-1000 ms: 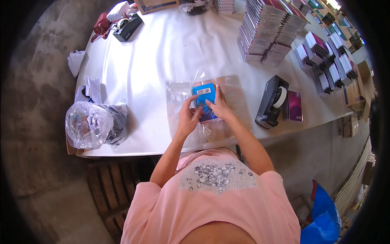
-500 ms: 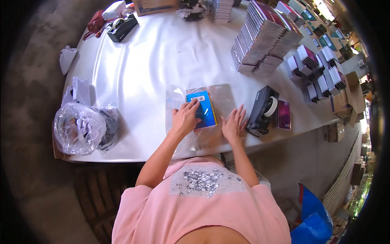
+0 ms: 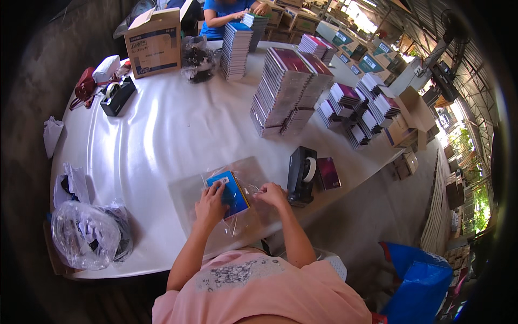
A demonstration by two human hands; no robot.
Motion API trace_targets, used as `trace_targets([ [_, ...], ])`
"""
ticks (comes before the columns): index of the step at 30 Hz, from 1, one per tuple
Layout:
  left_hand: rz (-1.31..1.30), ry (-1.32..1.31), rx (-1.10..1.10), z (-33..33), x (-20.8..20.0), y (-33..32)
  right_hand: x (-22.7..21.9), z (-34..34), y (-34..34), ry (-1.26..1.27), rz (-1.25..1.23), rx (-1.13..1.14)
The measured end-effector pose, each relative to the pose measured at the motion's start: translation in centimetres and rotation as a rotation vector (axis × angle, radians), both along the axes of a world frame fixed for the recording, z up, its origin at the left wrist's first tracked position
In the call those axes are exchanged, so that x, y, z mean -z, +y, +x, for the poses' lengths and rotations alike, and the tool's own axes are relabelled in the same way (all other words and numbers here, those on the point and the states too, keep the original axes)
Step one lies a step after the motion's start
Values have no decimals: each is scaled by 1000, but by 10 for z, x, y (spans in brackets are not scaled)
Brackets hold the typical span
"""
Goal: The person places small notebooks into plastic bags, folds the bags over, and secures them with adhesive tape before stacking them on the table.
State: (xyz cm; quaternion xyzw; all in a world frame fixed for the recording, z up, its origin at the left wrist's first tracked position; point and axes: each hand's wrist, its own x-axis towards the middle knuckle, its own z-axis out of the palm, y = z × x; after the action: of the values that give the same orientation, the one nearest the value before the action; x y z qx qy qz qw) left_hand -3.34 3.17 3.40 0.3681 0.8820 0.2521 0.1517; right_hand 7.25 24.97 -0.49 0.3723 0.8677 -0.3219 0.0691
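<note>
A blue spiral notebook with a yellow binding lies tilted on clear plastic film, over a larger translucent sheet. My left hand rests open on the notebook's left side, fingertips on its cover. Just right of the notebook, my right hand has its fingers drawn together on the edge of the film. Beyond that hand stands a black tape dispenser with a roll of white tape. A small maroon notebook lies against its far side.
Tall stacks of wrapped notebooks stand ahead, with more piles to the right. Bundled plastic bags sit at the left edge. A second tape dispenser and a cardboard box are far left. Across the table, a person in blue handles notebooks.
The view has swung up and to the right, showing the far side of the table. My right hand has gone from spread flat to closed on the film's edge; my left stays on the notebook.
</note>
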Motion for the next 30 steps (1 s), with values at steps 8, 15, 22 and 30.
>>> trace_targets([
  [8, -125, 70, -5, 8, -16, 5, -29, -11, 4, 354, -891, -109],
  [15, -258, 217, 128, 14, -21, 17, -1, -23, -68, 405, -555, -275],
  [22, -183, 130, 114, 7, -1, 18, -33, -8, -68, 535, -1129, -19],
  [30, 75, 58, 190, -1, -5, 5, 16, -66, -9, 532, -985, 124],
])
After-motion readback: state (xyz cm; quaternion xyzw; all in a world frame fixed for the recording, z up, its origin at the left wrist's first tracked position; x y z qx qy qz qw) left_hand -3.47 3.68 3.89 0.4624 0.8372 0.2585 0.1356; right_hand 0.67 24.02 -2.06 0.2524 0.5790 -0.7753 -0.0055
